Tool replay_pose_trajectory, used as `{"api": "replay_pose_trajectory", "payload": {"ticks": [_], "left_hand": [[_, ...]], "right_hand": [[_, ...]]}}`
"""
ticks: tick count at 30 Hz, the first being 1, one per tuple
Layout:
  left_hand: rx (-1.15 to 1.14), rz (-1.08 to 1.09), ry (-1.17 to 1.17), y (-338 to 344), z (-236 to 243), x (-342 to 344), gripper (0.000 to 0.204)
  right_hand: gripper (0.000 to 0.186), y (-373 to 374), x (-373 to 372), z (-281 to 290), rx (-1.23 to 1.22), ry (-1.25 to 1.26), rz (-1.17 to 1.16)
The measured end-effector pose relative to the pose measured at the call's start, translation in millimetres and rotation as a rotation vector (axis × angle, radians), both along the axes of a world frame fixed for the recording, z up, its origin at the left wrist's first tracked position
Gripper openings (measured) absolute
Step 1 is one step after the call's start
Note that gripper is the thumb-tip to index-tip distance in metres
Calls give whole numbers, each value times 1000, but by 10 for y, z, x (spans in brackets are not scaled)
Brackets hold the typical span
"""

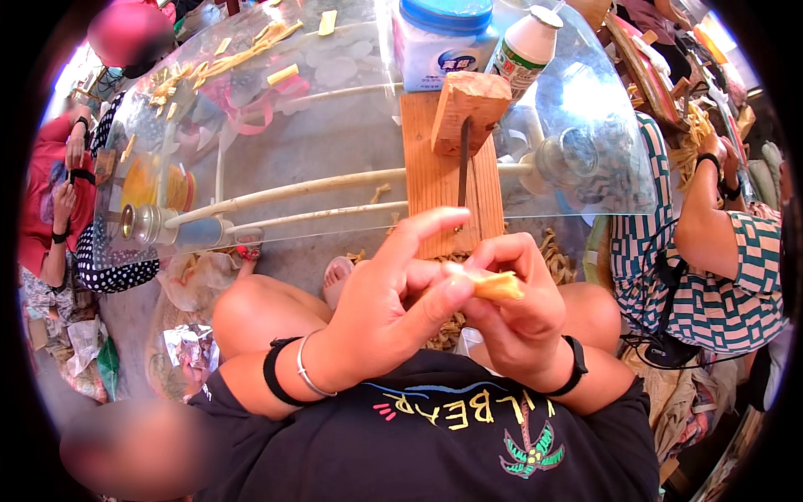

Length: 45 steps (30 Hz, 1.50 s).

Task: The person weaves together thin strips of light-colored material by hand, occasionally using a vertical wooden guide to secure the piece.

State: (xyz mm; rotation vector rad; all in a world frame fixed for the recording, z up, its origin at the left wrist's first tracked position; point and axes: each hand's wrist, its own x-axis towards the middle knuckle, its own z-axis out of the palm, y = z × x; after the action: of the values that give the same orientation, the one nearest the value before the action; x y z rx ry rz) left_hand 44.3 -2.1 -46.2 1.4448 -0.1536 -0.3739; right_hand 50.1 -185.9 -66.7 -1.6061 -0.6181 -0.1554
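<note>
Close in front of my chest, my left hand (376, 293) and my right hand (531, 314) meet over a short pale-yellow fibrous strip (500, 287). My left thumb presses at its left end, and the left index finger stretches out above. Fingers and thumb of the right hand close around the strip's other side, leaving a folded end showing. Just beyond the fingertips, a wooden board (421, 167) lies from the glass tabletop toward me. On it stands a wooden block (470, 109) with a thin dark metal rod (463, 171) pointing my way. What the strip is made of, I cannot tell.
The glass tabletop (318, 151) carries a blue-lidded tub (443, 46), a white bottle (529, 46) and loose yellow strips (251, 50). People sit close by: patterned clothing (711, 284) at right, a red top (54, 176) at left. Yellowish scraps (556, 259) lie below the board.
</note>
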Motion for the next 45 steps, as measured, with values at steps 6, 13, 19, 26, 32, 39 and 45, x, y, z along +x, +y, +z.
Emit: {"api": "replay_pose_trajectory", "payload": {"ticks": [6,13,19,26,32,39,45], "left_hand": [[261,-214,-112,231,-12,128,61],[248,-278,-742,7,29,249,41],[271,-112,-977,-19,75,232,28],[285,-167,-878,-14,-44,162,21],[98,-114,-852,18,-176,189,23],[-19,-268,-572,-24,-242,208,41],[-43,-95,-163,-115,-141,102,41]], "right_hand": [[23,-432,134,260,760,461,433],[42,-275,-43,97,-812,256,938],[37,-361,-15,53,-42,681,762],[25,-264,-59,166,50,643,251],[12,-363,-51,134,145,458,260],[27,-364,-16,118,213,466,404],[48,-261,27,37,-431,-292,-132]]}}
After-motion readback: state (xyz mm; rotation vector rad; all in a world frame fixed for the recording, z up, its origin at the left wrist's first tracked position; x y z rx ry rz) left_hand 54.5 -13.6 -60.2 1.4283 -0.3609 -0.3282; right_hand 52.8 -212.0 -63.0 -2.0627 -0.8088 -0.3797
